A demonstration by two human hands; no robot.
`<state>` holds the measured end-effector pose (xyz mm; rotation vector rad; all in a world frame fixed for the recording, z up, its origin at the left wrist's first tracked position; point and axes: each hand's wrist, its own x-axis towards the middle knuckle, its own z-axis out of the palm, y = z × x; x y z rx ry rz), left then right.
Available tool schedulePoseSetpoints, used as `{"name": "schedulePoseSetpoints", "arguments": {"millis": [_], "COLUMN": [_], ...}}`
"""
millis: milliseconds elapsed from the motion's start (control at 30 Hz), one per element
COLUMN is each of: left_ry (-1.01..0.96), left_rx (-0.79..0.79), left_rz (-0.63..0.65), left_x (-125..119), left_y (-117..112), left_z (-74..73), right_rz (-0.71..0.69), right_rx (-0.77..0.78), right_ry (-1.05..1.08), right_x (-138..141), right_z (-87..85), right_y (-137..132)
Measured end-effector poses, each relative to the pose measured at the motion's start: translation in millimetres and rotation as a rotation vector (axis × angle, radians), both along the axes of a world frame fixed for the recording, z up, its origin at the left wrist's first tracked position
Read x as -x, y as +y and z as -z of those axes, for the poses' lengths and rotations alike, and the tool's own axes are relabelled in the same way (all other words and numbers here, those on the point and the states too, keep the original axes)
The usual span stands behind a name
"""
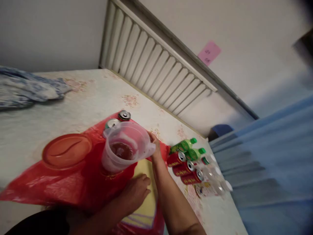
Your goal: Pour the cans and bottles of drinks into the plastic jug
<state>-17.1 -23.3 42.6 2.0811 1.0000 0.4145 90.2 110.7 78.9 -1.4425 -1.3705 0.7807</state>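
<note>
A clear plastic pitcher [122,147] with a little reddish liquid in its bottom stands on a red plastic sheet [49,182]. My right hand [154,143] reaches behind the pitcher and is closed on its handle side. My left hand [135,192] rests palm down on a yellow cloth [144,195] just in front of the pitcher, fingers curled and together, with nothing seen in them. A red round lid [66,150] lies to the left of the pitcher. Two can tops [124,115] show behind the pitcher.
Three red cans [186,169], two green bottles [187,145] and clear bottles [215,176] lie grouped at the right. A blue patterned cloth [26,88] lies at the far left. A white radiator [156,65] lines the wall, with blue bedding [274,169] at right.
</note>
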Motion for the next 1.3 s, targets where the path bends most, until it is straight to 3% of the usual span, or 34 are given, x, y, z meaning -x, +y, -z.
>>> {"name": "schedulePoseSetpoints", "arguments": {"millis": [167,300,400,467,567,767,1000,1200,1300], "left_ry": [-0.042,-0.081,-0.102,-0.116,-0.128,-0.116,-0.118,-0.113,-0.123], "left_rx": [-0.078,-0.126,-0.149,-0.159,-0.168,-0.156,-0.151,-0.151,-0.153], "left_rz": [0.023,0.033,0.034,0.04,0.048,0.057,0.06,0.051,0.05], "left_x": [-6.0,-6.9,-7.1,-7.6,-8.6,-9.7,-8.3,-7.1,-6.5], "left_y": [3.4,5.2,7.3,8.9,10.9,13.0,11.5,8.8,7.9], "left_z": [13.2,23.6,31.0,35.7,41.2,44.3,39.0,33.1,32.7], "right_rz": [0.106,0.391,0.683,0.858,0.939,0.92,0.927,0.936,0.785], "right_rx": [0.041,-0.012,-0.077,-0.113,-0.136,-0.182,-0.185,-0.174,-0.157], "right_ry": [0.228,0.15,0.036,-0.028,-0.063,-0.102,-0.177,-0.244,-0.306], "right_x": [-55.4,-110.9,-157.0,-183.1,-207.1,-216.1,-217.7,-207.3,-196.1], "right_z": [22.1,45.8,59.4,64.0,64.9,61.6,62.8,56.2,48.5], "right_y": [-105.7,-184.1,-215.4,-220.8,-211.6,-181.0,-165.3,-178.7,-195.1]}}
